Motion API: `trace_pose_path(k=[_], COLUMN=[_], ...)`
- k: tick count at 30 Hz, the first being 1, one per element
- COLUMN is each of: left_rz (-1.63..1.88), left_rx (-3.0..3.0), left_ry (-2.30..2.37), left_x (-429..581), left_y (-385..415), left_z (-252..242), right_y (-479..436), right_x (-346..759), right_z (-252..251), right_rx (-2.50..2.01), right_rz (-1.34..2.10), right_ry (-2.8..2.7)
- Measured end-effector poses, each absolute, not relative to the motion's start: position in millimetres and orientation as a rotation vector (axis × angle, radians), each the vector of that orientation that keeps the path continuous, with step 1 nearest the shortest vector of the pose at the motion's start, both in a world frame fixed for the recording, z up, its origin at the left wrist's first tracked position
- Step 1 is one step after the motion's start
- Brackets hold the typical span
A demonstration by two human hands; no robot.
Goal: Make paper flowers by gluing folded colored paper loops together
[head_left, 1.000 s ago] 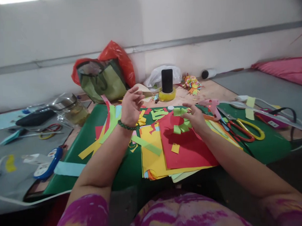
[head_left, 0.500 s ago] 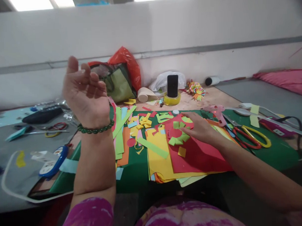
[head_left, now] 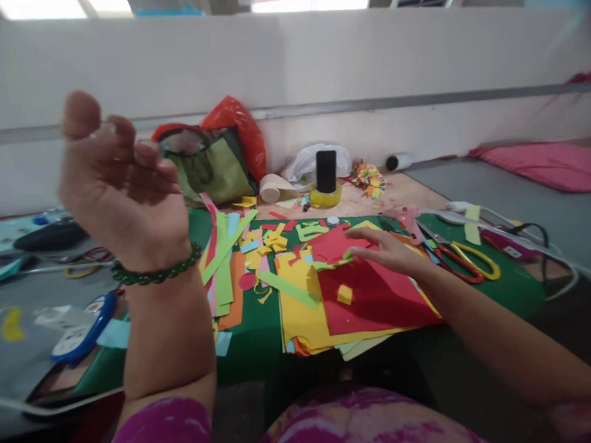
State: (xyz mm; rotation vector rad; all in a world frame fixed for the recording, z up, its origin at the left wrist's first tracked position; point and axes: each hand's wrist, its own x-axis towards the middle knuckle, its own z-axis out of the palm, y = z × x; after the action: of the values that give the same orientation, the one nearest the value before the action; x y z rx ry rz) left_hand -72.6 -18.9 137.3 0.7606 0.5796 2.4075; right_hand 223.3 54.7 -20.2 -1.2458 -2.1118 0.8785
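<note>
My left hand point(head_left: 120, 183) is raised high at the left, close to the camera. Its fingers are loosely curled with nothing in them, and a green bead bracelet point(head_left: 155, 273) circles the wrist. My right hand point(head_left: 387, 251) lies low over a red paper sheet point(head_left: 377, 299) on top of a stack of coloured sheets point(head_left: 299, 313). Its fingertips pinch the edge of a green paper cut-out point(head_left: 332, 263), which is lifted slightly off the red sheet. A small yellow scrap point(head_left: 344, 294) rests on the red sheet.
A green mat point(head_left: 251, 328) carries loose paper strips point(head_left: 223, 264) and scraps. Yellow-handled scissors point(head_left: 466, 263) and a pink glue gun point(head_left: 407, 218) lie to the right. A phone point(head_left: 326, 171) stands in a yellow tape roll. Bags point(head_left: 209, 160) sit at the back, a blue tape measure point(head_left: 79, 329) at the left.
My left hand rose from the mat up towards the camera and its fingers curled. My right hand lowered the green cut-out onto the red sheet and now pinches its edge.
</note>
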Motion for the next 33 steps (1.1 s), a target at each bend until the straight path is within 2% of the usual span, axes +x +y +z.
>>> trace_pose_path(k=[11,24,33], left_rz=[2.161,1.970,1.522], left_rx=[1.463,1.833,2.080], left_ry=[0.736,1.114,1.337], left_x=[-57.0,-32.0,-12.6], left_y=[-5.6,-9.1,6.7], left_z=[112.3,91.3,102.3], right_y=[44.3,-4.2,-1.9], right_x=[252.9,289.5,285.4], right_z=[-26.8,-37.9,-59.5], right_rx=[-1.123,-1.153,-1.038], right_rz=[0.858,0.722,0.425], right_ry=[-2.032,-1.690,-1.880])
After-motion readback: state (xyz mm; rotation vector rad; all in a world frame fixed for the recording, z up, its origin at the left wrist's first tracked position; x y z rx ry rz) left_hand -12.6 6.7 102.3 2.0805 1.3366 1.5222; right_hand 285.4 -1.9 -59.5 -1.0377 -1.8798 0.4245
